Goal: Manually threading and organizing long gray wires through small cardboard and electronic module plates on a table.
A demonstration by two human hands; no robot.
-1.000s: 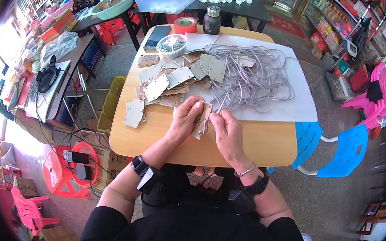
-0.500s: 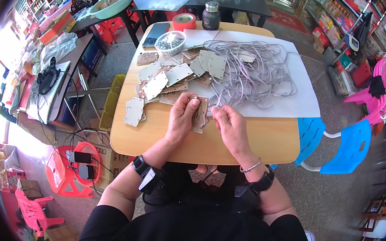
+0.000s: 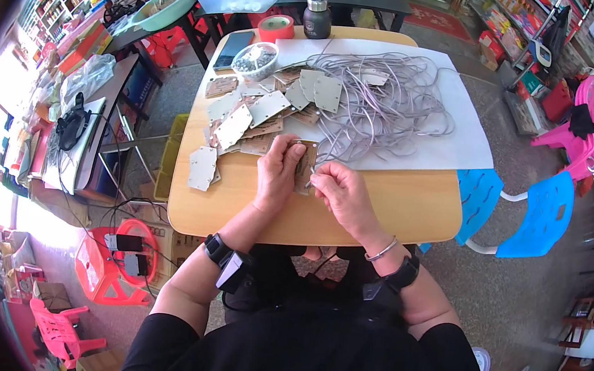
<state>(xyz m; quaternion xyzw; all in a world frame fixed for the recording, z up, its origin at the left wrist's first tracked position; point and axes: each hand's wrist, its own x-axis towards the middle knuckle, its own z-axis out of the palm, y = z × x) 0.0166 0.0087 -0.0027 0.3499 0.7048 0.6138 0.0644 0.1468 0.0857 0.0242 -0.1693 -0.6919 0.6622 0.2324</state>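
My left hand grips a small brown card with small holes near its edges, held upright over the table's near side. At the card's right edge my right hand is closed in a pinch on a thin grey cord, mostly hidden by the fingers. Beyond my hands lies a loose tangle of grey-lilac cords. Left of it is a scattered pile of similar cards, some grey side up, some brown. A round clear tub of small grey pieces stands behind the pile.
The wooden table carries a white sheet under the cords. Along its far edge are a dark phone, a red tape roll and a black bottle. A blue chair stands at the right, red stools at the lower left.
My right hand has moved slightly left and down, its fingertips now against the card's right edge. My left hand keeps its hold on the card. The whole view has shifted a little.
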